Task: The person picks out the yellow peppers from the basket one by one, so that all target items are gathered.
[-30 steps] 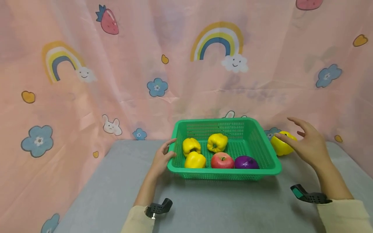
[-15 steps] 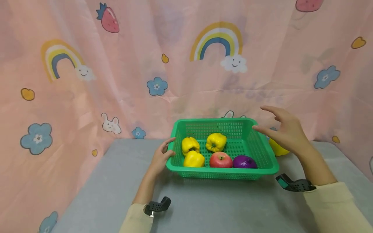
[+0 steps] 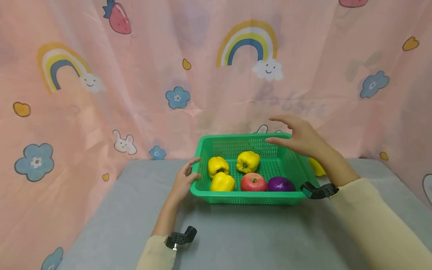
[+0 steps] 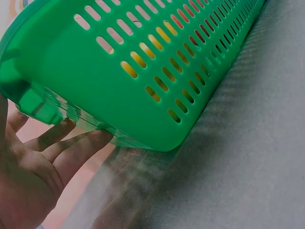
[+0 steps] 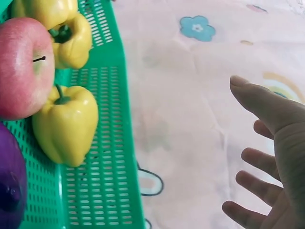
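A green plastic basket (image 3: 258, 194) sits on the table, holding three yellow bell peppers (image 3: 248, 162), a red apple (image 3: 254, 182) and a glossy purple rounded thing (image 3: 281, 184) of unclear kind. At the basket's left end, my left hand (image 3: 181, 183) touches the outer wall; its extended fingertips (image 4: 101, 137) meet the wall under the rim in the left wrist view. My right hand (image 3: 302, 137) hovers over the basket's back right corner, fingers and thumb spread apart, holding nothing. Another yellow piece (image 3: 317, 167) stands outside on the right, mostly hidden by the right forearm and basket.
The grey-covered table (image 3: 243, 232) extends in front and to both sides. Behind it hangs a pink cloth (image 3: 141, 75) printed with rainbows and flowers, close to the basket's far side.
My right hand has moved left and up, from beside the yellow piece outside the basket to above the basket's back right corner. The left hand has stayed at the basket's left end.
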The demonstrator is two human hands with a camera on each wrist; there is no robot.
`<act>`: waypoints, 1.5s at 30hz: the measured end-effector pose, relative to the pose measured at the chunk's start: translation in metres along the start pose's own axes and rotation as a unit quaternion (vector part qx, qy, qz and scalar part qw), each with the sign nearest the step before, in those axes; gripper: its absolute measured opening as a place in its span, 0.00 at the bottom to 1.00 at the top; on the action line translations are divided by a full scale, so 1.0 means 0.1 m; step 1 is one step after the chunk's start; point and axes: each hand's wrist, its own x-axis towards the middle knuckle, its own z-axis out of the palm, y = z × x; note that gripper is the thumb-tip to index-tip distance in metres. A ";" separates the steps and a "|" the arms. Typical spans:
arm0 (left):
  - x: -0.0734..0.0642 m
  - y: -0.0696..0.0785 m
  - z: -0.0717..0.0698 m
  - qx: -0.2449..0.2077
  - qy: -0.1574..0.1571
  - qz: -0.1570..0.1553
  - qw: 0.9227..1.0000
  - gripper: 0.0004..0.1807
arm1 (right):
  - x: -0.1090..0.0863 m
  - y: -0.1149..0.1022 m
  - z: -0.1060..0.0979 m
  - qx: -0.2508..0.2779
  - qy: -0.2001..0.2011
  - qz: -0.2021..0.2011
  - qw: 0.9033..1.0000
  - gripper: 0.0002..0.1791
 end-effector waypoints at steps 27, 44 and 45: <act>0.05 0.01 -0.01 -0.009 0.001 0.002 1.000 0.32 | 0.41 0.25 0.75 0.003 -0.184 -0.003 0.983 0.37; 0.03 0.00 -0.02 0.008 0.003 0.000 1.000 0.32 | 0.46 0.31 1.05 0.014 -0.253 0.032 0.967 0.34; 0.03 0.00 -0.02 0.007 0.003 0.000 1.000 0.32 | 0.46 0.31 1.06 0.014 -0.255 0.033 0.966 0.34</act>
